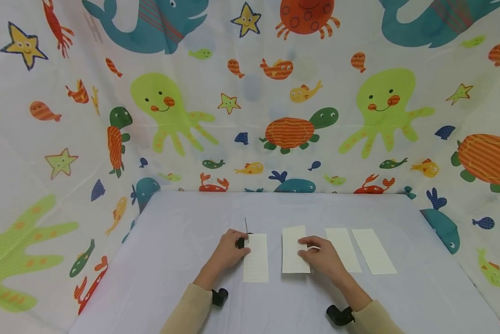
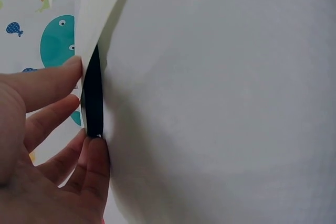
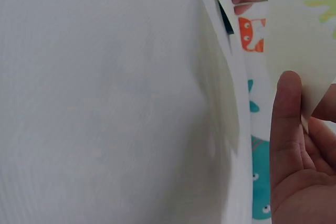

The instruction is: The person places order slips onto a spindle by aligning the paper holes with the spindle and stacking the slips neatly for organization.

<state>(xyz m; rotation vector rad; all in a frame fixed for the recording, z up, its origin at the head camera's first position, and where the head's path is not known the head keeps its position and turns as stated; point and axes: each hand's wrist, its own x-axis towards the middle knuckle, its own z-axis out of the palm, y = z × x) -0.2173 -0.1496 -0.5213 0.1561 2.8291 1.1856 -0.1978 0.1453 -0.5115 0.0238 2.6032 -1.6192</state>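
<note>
My left hand point(image 1: 229, 248) grips a pair of scissors with black handles point(image 1: 240, 242), and a thin blade point(image 1: 246, 226) sticks out past the fingers. Its thumb meets the edge of a cream lined paper slip point(image 1: 256, 264). In the left wrist view the dark handle point(image 2: 93, 98) shows beneath the paper's edge, near the fingertips. My right hand point(image 1: 322, 256) pinches a second cream slip point(image 1: 293, 255) by its right edge between thumb and fingers. The right wrist view shows this slip point(image 3: 286, 35) raised above the table.
Two more cream slips, one point(image 1: 343, 250) partly behind the right hand and another point(image 1: 374, 252) farther right, lie on the white-covered table point(image 1: 183, 218). A sea-animal curtain point(image 1: 241, 125) hangs along the back and sides. Black wrist cameras point(image 1: 219, 297) sit at both sleeves.
</note>
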